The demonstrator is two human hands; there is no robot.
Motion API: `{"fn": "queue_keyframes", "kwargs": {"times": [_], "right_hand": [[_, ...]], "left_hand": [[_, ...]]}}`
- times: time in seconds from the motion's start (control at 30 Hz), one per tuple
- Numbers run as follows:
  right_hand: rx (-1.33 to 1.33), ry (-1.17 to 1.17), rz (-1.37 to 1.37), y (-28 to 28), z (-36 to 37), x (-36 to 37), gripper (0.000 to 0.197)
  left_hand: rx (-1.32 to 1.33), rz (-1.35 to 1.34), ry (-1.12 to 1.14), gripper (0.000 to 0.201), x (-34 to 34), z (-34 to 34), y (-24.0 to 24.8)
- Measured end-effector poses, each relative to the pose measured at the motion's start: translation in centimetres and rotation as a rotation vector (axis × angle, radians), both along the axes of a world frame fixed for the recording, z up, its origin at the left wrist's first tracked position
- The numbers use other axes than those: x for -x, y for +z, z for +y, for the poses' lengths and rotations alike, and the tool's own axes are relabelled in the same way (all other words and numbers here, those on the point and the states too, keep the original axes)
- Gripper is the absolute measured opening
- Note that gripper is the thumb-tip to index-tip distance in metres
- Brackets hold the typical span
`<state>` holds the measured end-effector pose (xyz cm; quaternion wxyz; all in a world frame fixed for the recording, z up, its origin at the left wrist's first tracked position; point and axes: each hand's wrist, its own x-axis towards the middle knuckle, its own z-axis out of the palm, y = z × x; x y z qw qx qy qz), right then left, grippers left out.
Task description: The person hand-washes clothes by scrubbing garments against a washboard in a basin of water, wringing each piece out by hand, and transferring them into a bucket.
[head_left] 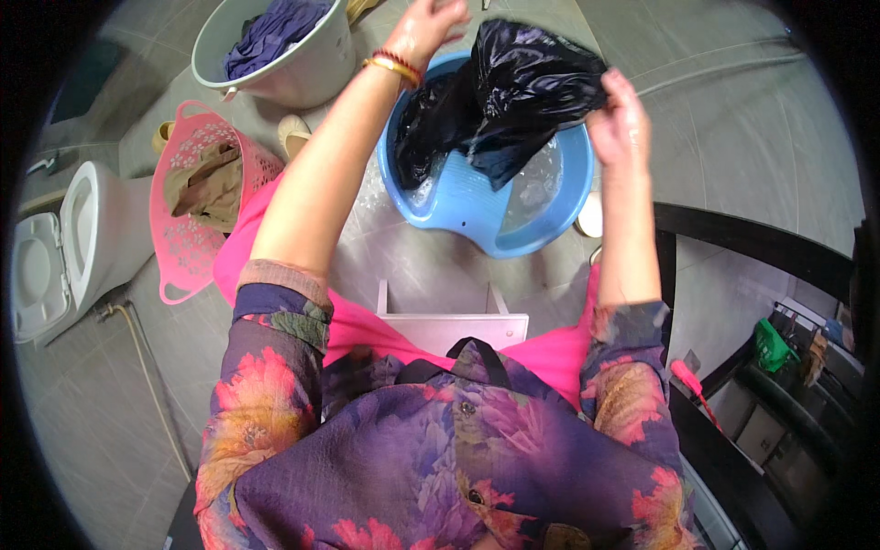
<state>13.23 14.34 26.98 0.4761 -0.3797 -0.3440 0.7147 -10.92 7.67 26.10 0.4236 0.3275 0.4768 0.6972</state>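
A wet, shiny black garment hangs bunched over a blue washbasin, part of it inside. The basin has a ridged washboard moulded into its near side, and sudsy water shows beside it. My right hand is closed on the garment's right edge, above the basin's rim. My left hand, with a red and a gold bracelet on the wrist, is raised beyond the basin, apart from the cloth. Its fingers are loosely bent and apart, slightly blurred, and partly cut off by the top edge.
A grey-green bucket holding purple-blue cloth stands at far left. Nearer is a pink basket with brown clothing, then a white toilet. A low pale stool stands before me. A hose crosses the floor at right.
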Motion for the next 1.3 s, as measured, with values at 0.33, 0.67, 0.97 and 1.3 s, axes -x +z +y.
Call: {"fn": "queue_keyframes", "kwargs": {"times": [0.33, 0.67, 0.97, 1.3], "right_hand": [[0.409, 0.345, -0.762, -21.5, -5.8, -0.6, 0.031], [0.053, 0.357, -1.271, -26.3, -5.2, -1.0, 0.041], [0.315, 0.027, -0.319, -9.6, 2.3, -6.8, 0.035], [0.099, -0.085, -0.253, 2.1, 3.5, -8.8, 0.026]], "left_hand": [[0.878, 0.409, -0.136, 0.040, -2.3, -9.4, -24.9], [0.924, 0.429, 0.009, 0.018, -6.0, -6.9, -30.0], [0.559, -0.269, 0.228, 0.014, -2.3, -5.2, -20.1], [0.305, 0.222, 0.041, 0.019, 2.4, -1.2, -7.6]]}}
